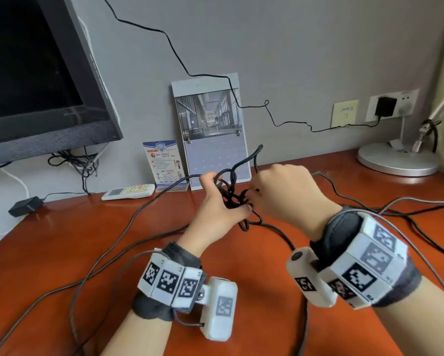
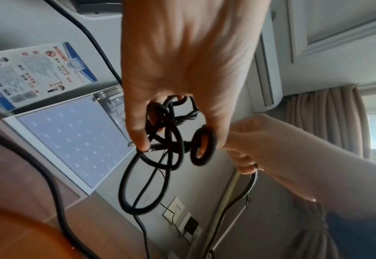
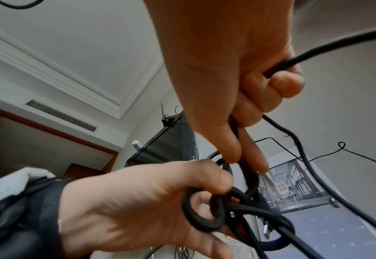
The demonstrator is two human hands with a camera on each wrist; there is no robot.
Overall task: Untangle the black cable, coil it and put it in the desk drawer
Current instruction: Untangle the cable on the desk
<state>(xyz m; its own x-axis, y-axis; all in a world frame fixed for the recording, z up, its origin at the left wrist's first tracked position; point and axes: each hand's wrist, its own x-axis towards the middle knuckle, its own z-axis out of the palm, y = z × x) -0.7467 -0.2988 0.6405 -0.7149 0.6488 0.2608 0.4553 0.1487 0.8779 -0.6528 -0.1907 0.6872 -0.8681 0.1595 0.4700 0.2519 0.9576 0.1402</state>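
A knot of black cable [image 1: 232, 195] hangs just above the red-brown desk [image 1: 61, 253], held between both hands. My left hand [image 1: 215, 204] grips the knot from the left, thumb and fingers curled round several small loops [image 2: 202, 145]. My right hand [image 1: 280, 191] holds it from the right: its lower fingers curl round one strand [image 3: 278, 68], while its fingertips [image 3: 233, 154] pinch a loop of the knot [image 3: 227, 210]. One frayed cable end [image 1: 260, 147] sticks up behind the hands. More cable trails across the desk to left and right. No drawer is in view.
A monitor [image 1: 35, 73] stands at the back left, with a remote [image 1: 128, 192], a leaflet card [image 1: 164, 163] and a calendar [image 1: 213, 129] along the wall. A lamp base [image 1: 395, 160] sits at the back right. A power adapter [image 1: 25, 206] lies at the desk's left edge.
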